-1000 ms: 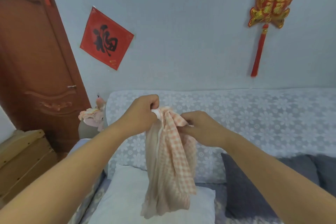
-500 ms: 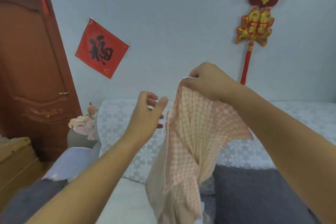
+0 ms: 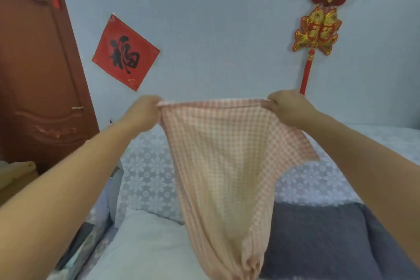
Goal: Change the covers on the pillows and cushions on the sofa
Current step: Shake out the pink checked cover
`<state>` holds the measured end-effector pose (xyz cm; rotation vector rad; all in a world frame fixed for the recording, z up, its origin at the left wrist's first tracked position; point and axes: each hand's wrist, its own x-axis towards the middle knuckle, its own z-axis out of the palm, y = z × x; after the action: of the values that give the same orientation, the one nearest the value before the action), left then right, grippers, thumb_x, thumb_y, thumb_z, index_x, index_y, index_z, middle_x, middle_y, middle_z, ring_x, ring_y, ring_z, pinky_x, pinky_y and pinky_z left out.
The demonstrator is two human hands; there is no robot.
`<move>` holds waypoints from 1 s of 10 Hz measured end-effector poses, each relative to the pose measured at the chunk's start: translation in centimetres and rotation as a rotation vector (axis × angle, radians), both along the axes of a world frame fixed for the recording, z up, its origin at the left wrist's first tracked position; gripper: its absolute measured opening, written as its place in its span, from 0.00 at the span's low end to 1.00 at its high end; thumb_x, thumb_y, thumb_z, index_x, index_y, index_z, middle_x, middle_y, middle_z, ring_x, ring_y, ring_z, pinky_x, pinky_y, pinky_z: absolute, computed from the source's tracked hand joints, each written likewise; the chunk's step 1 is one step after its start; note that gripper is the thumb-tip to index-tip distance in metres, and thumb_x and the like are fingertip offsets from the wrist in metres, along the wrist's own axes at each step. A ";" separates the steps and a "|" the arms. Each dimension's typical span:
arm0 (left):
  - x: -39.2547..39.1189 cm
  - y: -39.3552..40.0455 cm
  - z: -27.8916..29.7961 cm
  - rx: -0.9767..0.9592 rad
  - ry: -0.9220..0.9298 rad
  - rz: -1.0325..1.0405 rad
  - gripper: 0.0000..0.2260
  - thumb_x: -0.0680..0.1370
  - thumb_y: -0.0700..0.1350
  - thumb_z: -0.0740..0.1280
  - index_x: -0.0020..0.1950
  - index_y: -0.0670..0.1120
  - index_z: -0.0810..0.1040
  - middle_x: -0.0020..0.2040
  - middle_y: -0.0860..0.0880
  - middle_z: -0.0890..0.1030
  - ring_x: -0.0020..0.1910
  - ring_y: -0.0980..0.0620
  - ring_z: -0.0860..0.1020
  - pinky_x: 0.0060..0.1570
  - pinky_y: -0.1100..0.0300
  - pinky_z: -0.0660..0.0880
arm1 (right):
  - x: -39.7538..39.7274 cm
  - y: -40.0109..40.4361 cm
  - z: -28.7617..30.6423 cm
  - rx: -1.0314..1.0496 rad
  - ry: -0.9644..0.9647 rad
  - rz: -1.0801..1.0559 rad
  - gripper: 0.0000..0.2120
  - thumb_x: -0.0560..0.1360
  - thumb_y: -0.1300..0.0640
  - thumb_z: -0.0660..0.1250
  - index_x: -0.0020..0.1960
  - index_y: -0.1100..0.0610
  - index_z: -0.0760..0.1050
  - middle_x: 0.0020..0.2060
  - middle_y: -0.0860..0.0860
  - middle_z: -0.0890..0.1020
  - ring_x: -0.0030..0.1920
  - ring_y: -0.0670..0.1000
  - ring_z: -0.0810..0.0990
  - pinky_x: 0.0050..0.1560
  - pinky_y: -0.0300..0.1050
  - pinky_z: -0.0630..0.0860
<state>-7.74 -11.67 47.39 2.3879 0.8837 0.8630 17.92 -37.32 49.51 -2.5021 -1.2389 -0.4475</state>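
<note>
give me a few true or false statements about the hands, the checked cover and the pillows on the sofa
1. Both hands hold the top edge of the checked cover. True: the left hand and right hand each grip an upper corner.
2. The cover lies flat on the sofa. False: it hangs in the air, stretched between the hands.
3. A white pillow lies on the sofa below the left arm. True.
4. The cover is plain blue. False: it is a pink and cream check.
5. The grey cushion is held in the right hand. False: it rests on the sofa, right of the hanging cover.
</note>
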 end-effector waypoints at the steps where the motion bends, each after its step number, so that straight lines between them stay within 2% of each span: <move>1: 1.6 -0.7 5.5 0.124 -0.188 -0.001 0.12 0.77 0.31 0.57 0.51 0.41 0.79 0.45 0.45 0.79 0.43 0.44 0.77 0.36 0.56 0.69 | 0.6 0.0 2.3 0.273 0.055 -0.065 0.23 0.83 0.46 0.59 0.34 0.57 0.66 0.31 0.53 0.71 0.37 0.57 0.73 0.31 0.48 0.61; 2: 2.6 -3.0 7.3 0.125 -0.500 -0.033 0.12 0.78 0.35 0.55 0.53 0.43 0.77 0.47 0.46 0.79 0.43 0.50 0.76 0.36 0.53 0.71 | -0.8 -1.0 5.3 0.670 0.001 -0.142 0.18 0.83 0.50 0.58 0.40 0.60 0.72 0.33 0.53 0.72 0.39 0.55 0.70 0.39 0.51 0.64; 3: 1.9 -4.1 2.4 0.299 -0.673 -0.012 0.08 0.79 0.35 0.57 0.54 0.45 0.73 0.46 0.46 0.78 0.43 0.50 0.75 0.41 0.51 0.71 | -4.5 -1.5 0.6 0.924 -0.096 -0.086 0.13 0.84 0.52 0.55 0.49 0.57 0.75 0.40 0.52 0.77 0.41 0.52 0.73 0.43 0.46 0.65; 4: 0.4 -0.5 -5.7 0.329 0.256 0.181 0.08 0.81 0.38 0.58 0.57 0.46 0.73 0.49 0.42 0.80 0.50 0.40 0.79 0.47 0.49 0.70 | -5.7 -1.3 -8.7 -0.417 0.017 0.124 0.17 0.85 0.51 0.53 0.65 0.58 0.74 0.60 0.59 0.79 0.56 0.57 0.77 0.62 0.50 0.71; 5: -0.4 1.9 -7.0 0.068 0.155 0.193 0.07 0.83 0.43 0.61 0.47 0.43 0.75 0.45 0.42 0.78 0.47 0.40 0.76 0.47 0.51 0.68 | -2.8 -1.3 -8.4 -0.425 0.153 0.071 0.18 0.84 0.48 0.57 0.58 0.61 0.77 0.62 0.60 0.78 0.60 0.61 0.76 0.58 0.48 0.70; 6: -0.2 0.6 -3.0 0.008 -0.085 0.012 0.16 0.83 0.52 0.65 0.38 0.45 0.73 0.36 0.47 0.74 0.37 0.45 0.75 0.37 0.54 0.66 | 1.0 -1.3 -3.1 -0.062 0.105 -0.144 0.15 0.82 0.50 0.62 0.47 0.61 0.78 0.54 0.63 0.81 0.49 0.63 0.78 0.50 0.49 0.73; 7: 0.7 -2.4 1.8 -0.132 -0.318 -0.171 0.18 0.82 0.57 0.66 0.35 0.51 0.69 0.32 0.50 0.69 0.29 0.54 0.66 0.32 0.57 0.64 | 1.1 -1.6 -1.0 -0.106 -0.111 -0.408 0.08 0.78 0.58 0.64 0.54 0.56 0.80 0.53 0.58 0.77 0.51 0.62 0.75 0.55 0.54 0.75; 8: 2.3 -5.3 4.2 -0.162 -0.257 -0.382 0.21 0.81 0.58 0.67 0.35 0.44 0.72 0.33 0.51 0.76 0.31 0.55 0.72 0.38 0.60 0.69 | -3.9 0.4 -0.4 0.036 0.001 0.150 0.28 0.77 0.50 0.70 0.74 0.47 0.67 0.70 0.51 0.70 0.71 0.54 0.67 0.69 0.46 0.64; 9: 4.4 -8.0 4.6 -0.088 -0.158 -0.498 0.19 0.80 0.53 0.69 0.42 0.37 0.78 0.35 0.46 0.78 0.33 0.55 0.75 0.37 0.60 0.72 | -10.3 2.9 0.0 0.145 0.322 0.697 0.24 0.79 0.50 0.70 0.72 0.51 0.68 0.63 0.42 0.75 0.63 0.40 0.75 0.62 0.35 0.70; 10: 5.9 -8.2 1.3 0.123 -0.263 -0.244 0.16 0.77 0.55 0.72 0.43 0.43 0.76 0.33 0.51 0.72 0.31 0.56 0.70 0.36 0.56 0.69 | -9.5 4.7 -1.2 0.244 0.561 0.375 0.15 0.80 0.47 0.64 0.53 0.59 0.79 0.43 0.49 0.81 0.41 0.49 0.81 0.42 0.45 0.72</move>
<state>-1.85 -19.87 48.65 2.3497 0.4386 1.1250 8.45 -32.58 48.33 -1.9323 -1.2765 0.1789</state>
